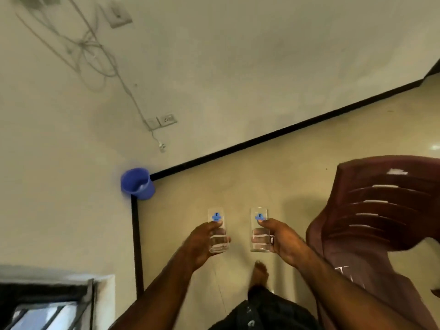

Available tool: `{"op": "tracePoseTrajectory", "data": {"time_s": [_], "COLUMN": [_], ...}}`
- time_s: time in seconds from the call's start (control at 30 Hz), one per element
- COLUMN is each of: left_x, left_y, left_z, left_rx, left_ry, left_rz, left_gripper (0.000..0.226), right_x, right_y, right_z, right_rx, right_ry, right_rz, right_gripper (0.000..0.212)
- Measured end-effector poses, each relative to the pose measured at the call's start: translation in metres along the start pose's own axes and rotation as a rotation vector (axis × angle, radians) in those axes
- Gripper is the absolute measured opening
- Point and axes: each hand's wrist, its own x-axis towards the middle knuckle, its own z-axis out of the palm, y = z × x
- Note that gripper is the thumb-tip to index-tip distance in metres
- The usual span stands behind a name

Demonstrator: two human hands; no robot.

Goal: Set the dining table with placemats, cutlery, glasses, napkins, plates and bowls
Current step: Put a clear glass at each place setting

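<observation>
Two clear glasses up in front of us, one in each hand, both upright and held side by side over the floor with a gap between them. The left glass (217,231) carries a small blue print near its rim, and the left hand (202,244) has it firmly — thumb across the front just under that print, fingers curled round the back and showing through the glass wall. The right glass (259,231) bears the same blue mark, and the right hand (282,239) mirrors the hold: thumb pressed on the front below the print, fingers wrapped behind. So each grip is closed round its own glass, neither one spread. Both glasses look empty, as far as we can tell through the blur.

Below the hands we see a bare foot (260,272) on the pale floor (238,186) and dark patterned clothing at the bottom edge. To the right stands a maroon plastic chair (371,210), its slatted back turned toward us, close beside the right forearm. Out to the left, a blue bucket (137,183) sits in the corner where the black skirting (262,139) meets the wall. Higher on that wall — a socket plate (164,120) with thin cables (95,53) trailing up from it. A window frame (47,306) shows at the lower left.
</observation>
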Motion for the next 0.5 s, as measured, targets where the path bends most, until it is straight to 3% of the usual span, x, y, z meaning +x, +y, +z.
{"op": "tracePoseTrajectory", "data": {"time_s": [0.17, 0.43, 0.5], "left_x": [0.063, 0.198, 0.28], "left_y": [0.114, 0.256, 0.317], "left_z": [0.047, 0.114, 0.144], "left_rx": [-0.048, 0.128, 0.235], "left_ry": [-0.035, -0.126, -0.226], "left_rz": [0.06, 0.155, 0.142], "left_gripper": [0.033, 0.062, 0.059], "right_x": [0.062, 0.153, 0.217], "right_y": [-0.111, -0.257, -0.301], "right_z": [-0.013, -0.042, -0.063], "right_rx": [-0.046, 0.064, 0.155], "right_ry": [-0.007, 0.091, 0.187], "right_rz": [-0.005, -0.134, -0.171], "right_gripper": [0.034, 0.036, 0.044]}}
